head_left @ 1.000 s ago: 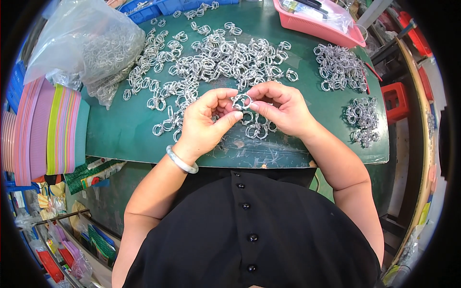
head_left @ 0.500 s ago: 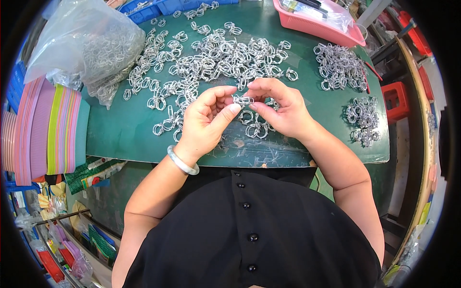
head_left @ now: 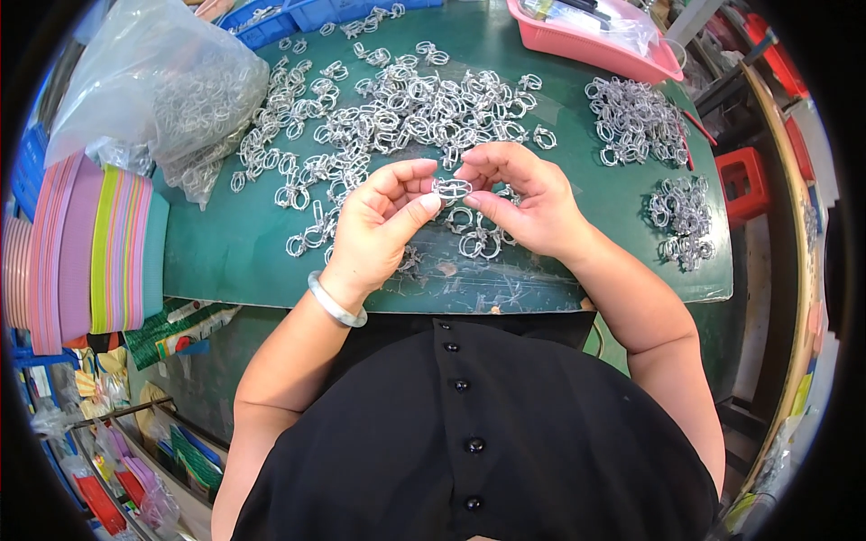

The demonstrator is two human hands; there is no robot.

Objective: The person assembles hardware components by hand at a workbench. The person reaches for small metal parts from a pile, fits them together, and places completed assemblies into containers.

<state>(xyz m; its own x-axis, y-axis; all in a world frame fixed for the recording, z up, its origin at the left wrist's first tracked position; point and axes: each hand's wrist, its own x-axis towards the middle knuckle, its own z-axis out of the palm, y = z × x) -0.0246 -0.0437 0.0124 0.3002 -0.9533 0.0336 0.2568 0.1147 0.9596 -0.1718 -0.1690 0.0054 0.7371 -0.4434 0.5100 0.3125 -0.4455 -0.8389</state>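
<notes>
Between my hands, above the near part of the green table, is a small silvery wire ring clamp (head_left: 452,188). My left hand (head_left: 388,209) is closed, with thumb and fingers pinching the clamp's left end. On the opposite end, the thumb and forefinger of my right hand (head_left: 528,200) are closed in a pinch. A large loose pile of similar clamps (head_left: 433,108) spreads over the table just beyond my hands. A few more clamps (head_left: 481,239) lie right below my fingers. The finer details of the held clamp are too small to make out.
A clear plastic bag of clamps (head_left: 203,108) sits at the left, beside stacked colourful baskets (head_left: 99,248). Two heaps of clamps, a larger heap (head_left: 634,122) and a smaller heap (head_left: 681,221), lie at the right. A pink basket (head_left: 595,45) and blue bins (head_left: 316,13) stand at the far edge.
The held clamp has turned, so its oval loop now shows more openly between my fingers. My left hand has shifted slightly left; both hands still pinch it.
</notes>
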